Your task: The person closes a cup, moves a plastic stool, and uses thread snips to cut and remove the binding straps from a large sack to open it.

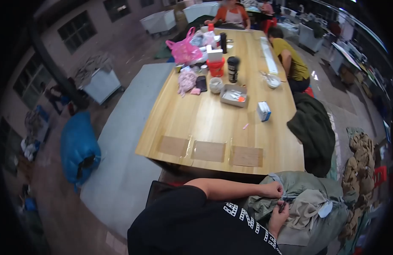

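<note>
Working at the bottom of the frame, a black-shirted person (183, 225) handles a green cloth (332, 223) bunched at lower right. The left hand (272, 189), fingers closed, pinches a fold of it; just below, the right hand (278, 219) curls around a dark item (283, 207) too small to identify. A beige cloth (305, 212) lies over the green, beside the fingers. Handling this neatly probably means holding the fold taut, hands close together, and keeping the loose beige cloth clear of the dark item. Beyond, a table (196, 121) fills the centre, bearing a box (263, 111), a tray (231, 101) and a red bucket (215, 69). A co-worker (297, 66) in yellow is at upper right.
</note>
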`<act>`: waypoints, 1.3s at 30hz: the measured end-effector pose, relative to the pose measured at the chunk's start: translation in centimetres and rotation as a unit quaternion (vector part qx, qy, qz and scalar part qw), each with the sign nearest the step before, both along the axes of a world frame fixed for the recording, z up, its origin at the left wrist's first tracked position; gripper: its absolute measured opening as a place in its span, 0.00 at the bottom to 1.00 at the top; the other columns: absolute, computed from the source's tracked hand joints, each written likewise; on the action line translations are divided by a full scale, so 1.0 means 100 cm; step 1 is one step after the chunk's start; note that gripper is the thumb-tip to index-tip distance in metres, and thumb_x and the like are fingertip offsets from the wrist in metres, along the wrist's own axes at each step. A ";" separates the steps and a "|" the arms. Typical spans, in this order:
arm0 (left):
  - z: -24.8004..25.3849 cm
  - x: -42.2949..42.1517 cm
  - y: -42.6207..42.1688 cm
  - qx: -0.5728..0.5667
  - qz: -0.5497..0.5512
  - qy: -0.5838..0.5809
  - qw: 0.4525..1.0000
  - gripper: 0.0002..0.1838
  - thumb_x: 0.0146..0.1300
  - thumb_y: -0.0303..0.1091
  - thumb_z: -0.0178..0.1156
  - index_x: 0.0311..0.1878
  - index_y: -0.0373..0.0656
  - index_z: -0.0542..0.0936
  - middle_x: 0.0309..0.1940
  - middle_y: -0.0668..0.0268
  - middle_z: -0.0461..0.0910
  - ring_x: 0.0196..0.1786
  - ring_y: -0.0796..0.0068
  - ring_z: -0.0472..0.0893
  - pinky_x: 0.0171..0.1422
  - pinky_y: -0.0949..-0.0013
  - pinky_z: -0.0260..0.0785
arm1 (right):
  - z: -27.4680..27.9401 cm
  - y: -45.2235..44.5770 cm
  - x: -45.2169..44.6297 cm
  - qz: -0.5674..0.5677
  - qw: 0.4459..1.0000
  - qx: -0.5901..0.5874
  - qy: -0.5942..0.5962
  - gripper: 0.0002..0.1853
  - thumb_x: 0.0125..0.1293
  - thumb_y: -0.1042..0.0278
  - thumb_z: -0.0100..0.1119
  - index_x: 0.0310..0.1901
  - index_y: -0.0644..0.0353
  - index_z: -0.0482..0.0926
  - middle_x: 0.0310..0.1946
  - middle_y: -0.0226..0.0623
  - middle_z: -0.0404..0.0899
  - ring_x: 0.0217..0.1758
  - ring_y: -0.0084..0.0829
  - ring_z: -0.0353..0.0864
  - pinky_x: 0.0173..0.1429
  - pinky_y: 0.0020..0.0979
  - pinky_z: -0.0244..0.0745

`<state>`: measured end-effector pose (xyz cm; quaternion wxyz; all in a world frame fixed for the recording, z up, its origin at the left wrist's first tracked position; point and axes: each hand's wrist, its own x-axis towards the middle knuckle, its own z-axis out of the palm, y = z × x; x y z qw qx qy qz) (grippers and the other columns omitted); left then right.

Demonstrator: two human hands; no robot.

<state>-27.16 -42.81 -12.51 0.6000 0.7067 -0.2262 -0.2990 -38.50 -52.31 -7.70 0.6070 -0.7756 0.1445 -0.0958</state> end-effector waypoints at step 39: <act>0.172 0.223 0.115 0.034 0.135 -0.040 0.989 0.28 0.56 0.30 0.52 0.61 0.47 0.57 0.38 0.65 0.74 0.28 0.80 0.73 0.31 0.79 0.66 | 0.033 -0.047 -0.056 -0.264 0.952 -0.065 -0.142 0.04 0.55 0.76 0.44 0.32 0.63 0.70 0.25 0.40 0.74 0.30 0.28 0.76 0.34 0.29 0.68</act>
